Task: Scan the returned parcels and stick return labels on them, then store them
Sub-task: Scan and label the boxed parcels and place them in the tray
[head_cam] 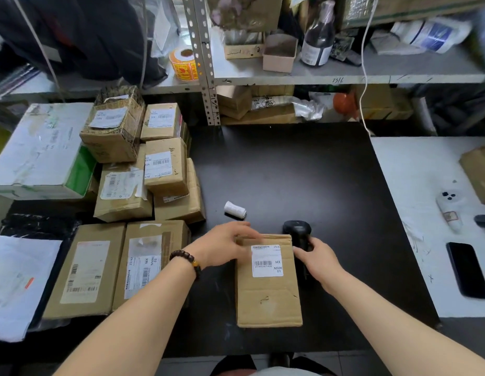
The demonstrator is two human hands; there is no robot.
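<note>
Parcel point(268, 294) in left hand point(222, 246) grip, scanner point(297, 230) in right hand point(317, 260) grip; one each.

**Fig. 1. Single head-worn view, facing forward and down**

One wide-angle camera (the rig's only view), worn on the person's head, looks steeply down onto a black tabletop point(290, 172) from close above. Both forearms enter from the bottom edge. The left hand point(222, 246) and right hand point(317, 260) meet just below frame centre, at a parcel point(268, 294) and a scanner point(297, 230). Stacked boxes point(122, 164) fill the left side, a white table point(415, 185) the right, and a shelf point(344, 74) runs across the top.
</note>
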